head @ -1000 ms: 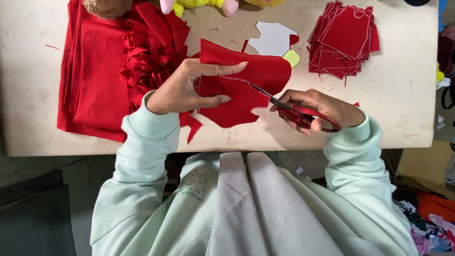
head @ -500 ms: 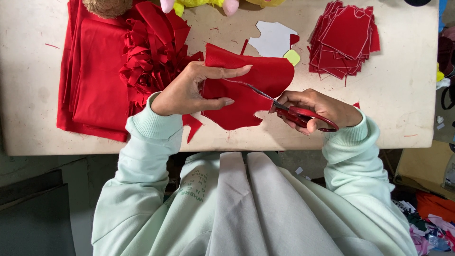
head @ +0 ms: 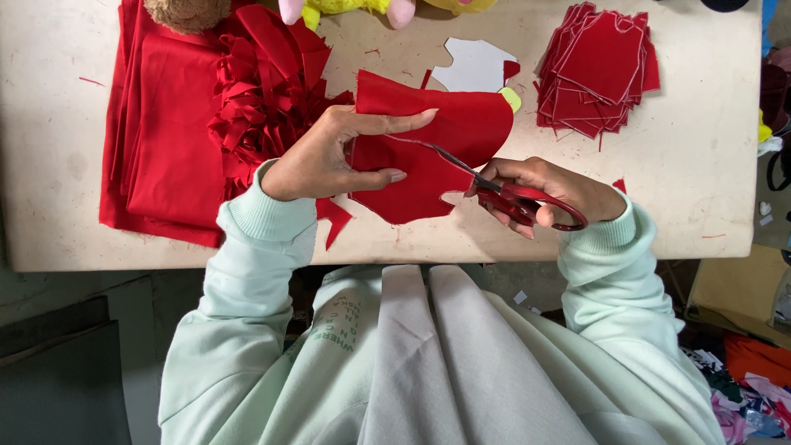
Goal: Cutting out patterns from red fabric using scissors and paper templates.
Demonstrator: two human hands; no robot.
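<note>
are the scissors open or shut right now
Open: the scissors in the right hand show blades spread apart in the red fabric piece.

So the red fabric piece (head: 449, 136) is held up just over the table edge, rounded on its right side, bottom edge jagged, with a cut running into its middle. Red-handled scissors (head: 503, 191) come in from the right, thin blades pointing up-left, lying in that slit.
</note>
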